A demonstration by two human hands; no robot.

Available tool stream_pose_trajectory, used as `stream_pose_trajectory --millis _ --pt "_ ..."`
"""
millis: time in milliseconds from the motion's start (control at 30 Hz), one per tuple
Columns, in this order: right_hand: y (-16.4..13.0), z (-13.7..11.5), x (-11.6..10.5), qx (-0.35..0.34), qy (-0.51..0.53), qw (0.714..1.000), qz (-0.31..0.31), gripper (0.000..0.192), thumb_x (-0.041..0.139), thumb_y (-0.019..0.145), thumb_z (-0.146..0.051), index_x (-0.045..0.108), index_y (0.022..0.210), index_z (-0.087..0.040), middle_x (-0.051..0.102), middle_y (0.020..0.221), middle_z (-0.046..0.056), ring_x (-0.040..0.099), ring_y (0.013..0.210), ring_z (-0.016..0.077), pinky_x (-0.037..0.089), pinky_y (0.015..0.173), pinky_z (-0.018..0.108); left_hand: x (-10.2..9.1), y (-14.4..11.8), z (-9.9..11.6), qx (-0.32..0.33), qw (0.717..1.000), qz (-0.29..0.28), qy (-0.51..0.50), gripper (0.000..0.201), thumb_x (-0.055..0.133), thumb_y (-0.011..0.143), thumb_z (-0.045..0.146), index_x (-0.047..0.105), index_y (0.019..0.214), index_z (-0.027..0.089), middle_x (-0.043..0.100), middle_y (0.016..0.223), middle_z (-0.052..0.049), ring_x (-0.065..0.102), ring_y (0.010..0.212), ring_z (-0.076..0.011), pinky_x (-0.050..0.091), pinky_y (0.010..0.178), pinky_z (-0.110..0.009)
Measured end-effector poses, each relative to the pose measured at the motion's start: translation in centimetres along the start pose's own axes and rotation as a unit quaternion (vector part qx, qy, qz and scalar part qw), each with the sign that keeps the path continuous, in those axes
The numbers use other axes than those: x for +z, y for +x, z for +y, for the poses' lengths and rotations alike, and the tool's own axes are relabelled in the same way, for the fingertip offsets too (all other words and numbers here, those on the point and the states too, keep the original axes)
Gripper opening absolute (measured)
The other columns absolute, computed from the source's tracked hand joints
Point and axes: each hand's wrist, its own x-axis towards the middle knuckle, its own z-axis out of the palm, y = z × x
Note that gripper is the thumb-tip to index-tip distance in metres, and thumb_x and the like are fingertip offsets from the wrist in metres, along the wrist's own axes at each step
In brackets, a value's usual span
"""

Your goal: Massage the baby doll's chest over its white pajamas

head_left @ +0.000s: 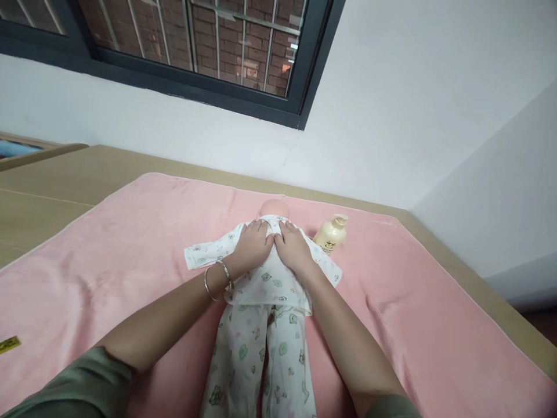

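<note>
A baby doll lies on a pink blanket, its head toward the wall. It wears a white pyjama top with a small green print and matching pyjama trousers. Both sleeves spread out sideways. My left hand rests flat on the upper left of the top, fingers stretched toward the head. On the upper right of the top lies my right hand, also flat, its thumb close to the left thumb. Neither hand grips anything. Silver bangles circle my left wrist.
A cream pump bottle stands just right of the doll's right-hand sleeve. The pink blanket covers a wooden surface that meets a white wall below a dark-framed window. A yellow label lies at the far left.
</note>
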Motion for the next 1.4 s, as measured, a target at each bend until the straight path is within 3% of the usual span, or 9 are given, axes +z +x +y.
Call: stream_pose_trajectory --millis 200,400,633,867,1200,1400 --pt "0.3 0.7 -0.1 -0.012 0.034 0.999 0.003 0.056 0.036 0.103 -0.033 0.046 0.152 -0.008 0.045 0.159 0.018 0.035 0.151 0.0256 0.024 0.124 0.039 -0.3 -0.2 0.3 -0.002 1.000 -0.002 0.013 0.047 0.033 0.102 0.031 0.053 0.137 0.007 0.057 0.144 -0.023 0.050 0.137 -0.0362 0.035 0.115 -0.057" --pt "0.6 1.6 -0.7 0.021 0.075 0.997 -0.022 0.056 0.037 0.104 -0.043 0.049 0.151 -0.016 0.047 0.158 0.011 0.040 0.148 0.0235 0.033 0.119 0.038 0.2 -1.7 1.5 0.002 0.999 0.020 0.037 0.050 0.038 0.101 0.032 0.048 0.142 0.006 0.052 0.149 -0.025 0.043 0.143 -0.0393 0.035 0.115 -0.057" --pt "-0.5 -0.4 -1.3 0.009 -0.043 0.998 -0.033 0.055 0.030 0.106 -0.030 0.041 0.154 -0.007 0.046 0.157 0.021 0.038 0.150 0.0278 0.026 0.122 0.042 -1.0 0.2 -0.5 0.030 0.998 -0.035 -0.038 0.045 0.035 0.100 0.028 0.056 0.136 0.010 0.061 0.141 -0.020 0.052 0.136 -0.0320 0.040 0.114 -0.052" --pt "-2.4 -2.6 -1.5 -0.006 -0.056 0.998 -0.042 0.057 0.031 0.104 -0.027 0.039 0.154 0.000 0.039 0.160 0.024 0.033 0.152 0.0298 0.026 0.123 0.040 -1.4 1.5 -1.6 0.030 0.998 -0.044 -0.044 0.042 0.033 0.101 0.031 0.062 0.123 0.010 0.068 0.126 -0.019 0.061 0.122 -0.0311 0.045 0.108 -0.049" --pt "0.7 1.5 -0.8 0.031 0.033 0.999 -0.028 0.059 0.036 0.104 -0.046 0.050 0.147 -0.007 0.044 0.158 0.020 0.038 0.149 0.0283 0.027 0.121 0.040 -1.3 -1.3 1.7 0.093 0.989 0.003 0.116 0.042 0.037 0.101 0.017 0.057 0.133 -0.002 0.062 0.135 -0.027 0.056 0.132 -0.0335 0.038 0.115 -0.047" --pt "-1.3 -1.4 -1.1 0.028 -0.065 0.997 -0.017 0.055 0.031 0.106 -0.032 0.049 0.145 0.001 0.052 0.149 0.026 0.045 0.144 0.0319 0.028 0.119 0.041 -1.8 0.3 0.0 0.044 0.997 -0.040 0.047 0.044 0.037 0.102 0.029 0.061 0.129 0.004 0.065 0.134 -0.022 0.058 0.129 -0.0322 0.041 0.113 -0.045"
